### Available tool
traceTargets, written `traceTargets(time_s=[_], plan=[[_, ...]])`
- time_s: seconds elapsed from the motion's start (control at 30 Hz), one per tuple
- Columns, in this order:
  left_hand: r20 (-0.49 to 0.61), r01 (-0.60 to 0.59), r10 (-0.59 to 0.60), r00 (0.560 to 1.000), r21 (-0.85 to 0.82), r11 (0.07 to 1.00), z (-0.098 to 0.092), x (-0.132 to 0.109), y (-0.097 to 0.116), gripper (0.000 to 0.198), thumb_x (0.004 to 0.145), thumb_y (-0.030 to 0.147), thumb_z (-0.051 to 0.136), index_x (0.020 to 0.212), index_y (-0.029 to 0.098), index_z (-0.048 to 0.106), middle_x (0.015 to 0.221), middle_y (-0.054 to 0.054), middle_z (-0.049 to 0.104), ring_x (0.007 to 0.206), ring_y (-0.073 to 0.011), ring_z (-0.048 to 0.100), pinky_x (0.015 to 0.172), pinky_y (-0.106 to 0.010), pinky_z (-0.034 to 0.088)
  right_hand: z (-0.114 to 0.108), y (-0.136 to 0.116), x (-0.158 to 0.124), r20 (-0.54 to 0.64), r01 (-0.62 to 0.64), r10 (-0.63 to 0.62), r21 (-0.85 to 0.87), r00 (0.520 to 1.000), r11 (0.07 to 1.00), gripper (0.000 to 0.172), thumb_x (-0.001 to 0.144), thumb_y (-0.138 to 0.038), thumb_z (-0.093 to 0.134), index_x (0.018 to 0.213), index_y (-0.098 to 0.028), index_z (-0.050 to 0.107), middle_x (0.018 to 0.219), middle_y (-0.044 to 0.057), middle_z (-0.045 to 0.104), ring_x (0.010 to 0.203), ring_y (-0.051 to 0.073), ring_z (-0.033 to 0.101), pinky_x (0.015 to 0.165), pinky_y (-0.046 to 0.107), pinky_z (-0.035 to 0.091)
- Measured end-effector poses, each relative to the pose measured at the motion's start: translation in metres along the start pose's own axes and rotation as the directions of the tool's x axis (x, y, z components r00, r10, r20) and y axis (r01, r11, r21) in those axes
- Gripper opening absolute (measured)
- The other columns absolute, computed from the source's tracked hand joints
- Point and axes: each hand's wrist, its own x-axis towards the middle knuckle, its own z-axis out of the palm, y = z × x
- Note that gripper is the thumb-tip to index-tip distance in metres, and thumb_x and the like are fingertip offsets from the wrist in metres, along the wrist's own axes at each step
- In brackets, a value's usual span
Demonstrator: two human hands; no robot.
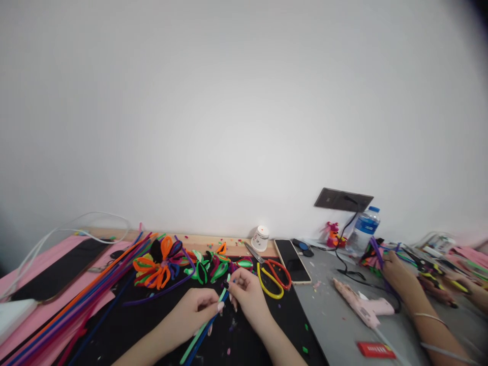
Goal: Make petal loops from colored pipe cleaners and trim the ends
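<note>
My left hand (198, 311) pinches a light green pipe cleaner (192, 341) and a blue pipe cleaner (200, 341) between thumb and fingers. Both strips run side by side, slanting down toward me over the black mat (125, 333). At their upper end the fingers of my right hand (247, 294) are closed round the tips, close to a small dark piece. Behind my hands lie a looped flower of orange, purple and blue pipe cleaners (164, 267) and several green and magenta loops (208, 268). Scissors (272, 279) with yellow and red handles rest beside my right hand.
Long pipe cleaners (102, 274) and a dark phone (61, 267) lie left. A paper cup (260, 238) and another phone (293, 260) stand or lie behind. Rightward are a glue gun (362, 305), a water bottle (365, 229) and a co-worker's hand (398, 272).
</note>
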Motion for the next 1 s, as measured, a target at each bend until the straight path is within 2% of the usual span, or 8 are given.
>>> traceTargets(time_s=[0.2, 0.33, 0.47, 0.63, 0.8, 1.0], plan=[[-0.034, -0.068, 0.074, 0.997, 0.162, 0.984, 0.000, 0.000, -0.001, 0.030, 0.079, 0.040, 0.046, 0.059, 0.018, 0.043, 0.047, 0.010, 0.030, 0.042, -0.0070, 0.029, 0.041, -0.019, 0.020, 0.000, 0.003, 0.003, -0.014, -0.031, 0.033, 0.109, 0.999, 0.994, 0.028, 0.061, -0.030, 0.071, 0.067, -0.017, 0.047, 0.038, -0.009, 0.049, 0.026, 0.007, 0.042, 0.029, 0.016, 0.033], [-0.057, -0.092, 0.110, 0.992, 0.258, 0.962, 0.000, -0.001, -0.002, 0.031, 0.081, 0.036, 0.045, 0.057, 0.018, 0.042, 0.047, 0.009, 0.031, 0.045, -0.0078, 0.030, 0.044, -0.019, 0.021, -0.002, 0.003, 0.004, -0.015, -0.037, 0.039, 0.137, 0.999, 0.990, 0.028, 0.060, -0.029, 0.072, 0.067, -0.017, 0.048, 0.039, -0.009, 0.049, 0.028, 0.007, 0.044, 0.030, 0.017, 0.036], [-0.075, -0.104, 0.137, 0.988, 0.339, 0.935, 0.002, -0.001, -0.005, 0.033, 0.081, 0.035, 0.046, 0.054, 0.018, 0.038, 0.045, 0.009, 0.032, 0.045, -0.0082, 0.033, 0.045, -0.019, 0.023, -0.003, 0.002, 0.003, -0.019, -0.041, 0.044, 0.146, 0.999, 0.988, 0.028, 0.059, -0.027, 0.073, 0.068, -0.016, 0.048, 0.039, -0.009, 0.050, 0.027, 0.007, 0.044, 0.029, 0.016, 0.035], [-0.046, -0.062, 0.083, 0.995, 0.342, 0.937, 0.004, -0.001, -0.010, 0.036, 0.083, 0.039, 0.042, 0.053, 0.019, 0.036, 0.042, 0.008, 0.036, 0.038, -0.0081, 0.039, 0.044, -0.018, 0.027, -0.002, 0.001, 0.004, -0.014, -0.048, 0.051, 0.173, 0.999, 0.984, 0.027, 0.059, -0.024, 0.073, 0.068, -0.016, 0.048, 0.040, -0.008, 0.052, 0.027, 0.006, 0.044, 0.028, 0.015, 0.034], [-0.055, -0.101, 0.141, 0.988, 0.450, 0.887, 0.005, -0.001, -0.013, 0.039, 0.082, 0.037, 0.045, 0.050, 0.019, 0.030, 0.044, 0.008, 0.031, 0.043, -0.0075, 0.033, 0.046, -0.020, 0.023, -0.001, -0.001, 0.003, 0.033, -0.068, 0.064, 0.171, 0.997, 0.983, 0.026, 0.058, -0.022, 0.073, 0.070, -0.015, 0.051, 0.042, -0.007, 0.054, 0.027, 0.006, 0.043, 0.028, 0.015, 0.034], [-0.026, -0.116, 0.149, 0.988, 0.507, 0.854, 0.003, -0.003, -0.006, 0.039, 0.082, 0.035, 0.045, 0.051, 0.018, 0.028, 0.046, 0.008, 0.028, 0.046, -0.0081, 0.029, 0.048, -0.021, 0.020, -0.004, 0.002, 0.001, 0.074, -0.042, 0.035, 0.090, 0.997, 0.995, 0.019, 0.067, -0.025, 0.067, 0.065, -0.013, 0.053, 0.042, -0.005, 0.053, 0.028, 0.004, 0.038, 0.028, 0.014, 0.026]])
